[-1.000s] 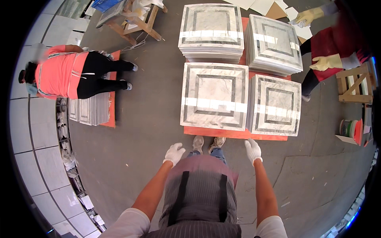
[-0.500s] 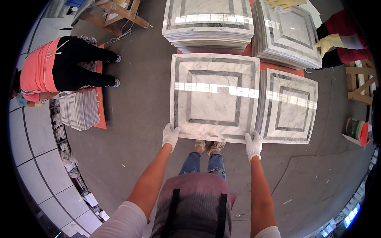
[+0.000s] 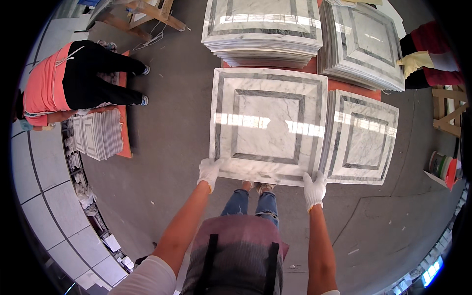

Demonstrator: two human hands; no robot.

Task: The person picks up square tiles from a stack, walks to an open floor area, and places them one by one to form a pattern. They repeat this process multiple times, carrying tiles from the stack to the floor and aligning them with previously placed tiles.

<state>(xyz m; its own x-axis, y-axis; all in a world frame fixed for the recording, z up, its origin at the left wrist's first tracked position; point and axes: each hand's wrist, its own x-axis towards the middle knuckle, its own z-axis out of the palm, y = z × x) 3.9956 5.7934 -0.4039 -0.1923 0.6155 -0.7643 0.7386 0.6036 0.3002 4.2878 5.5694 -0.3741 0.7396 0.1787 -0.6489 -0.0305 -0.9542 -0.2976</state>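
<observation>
A large polished marble tile point(image 3: 268, 147) with grey inlaid square borders lies in front of me, bright light reflecting across it. My left hand point(image 3: 209, 170), in a white knit glove, grips its near left corner with the thumb on top. At the near right corner my right hand point(image 3: 314, 190), gloved the same, holds the edge. The fingers beneath the tile are hidden. Close against its right side is a stack of similar bordered tiles point(image 3: 361, 169). Whether the tile rests on a stack or is lifted, I cannot tell.
Two more tile stacks, a left one point(image 3: 260, 55) and a right one point(image 3: 366, 73), stand beyond on an orange pallet point(image 3: 339, 85). At far right is a co-worker's yellow-gloved hand point(image 3: 415, 61). Another person point(image 3: 73, 76) bends over stacked tiles point(image 3: 105, 135) at left.
The tile's near edge has come slightly toward me, and both my hands have moved back with it. The co-worker's yellow-gloved hand at right has shifted a little.
</observation>
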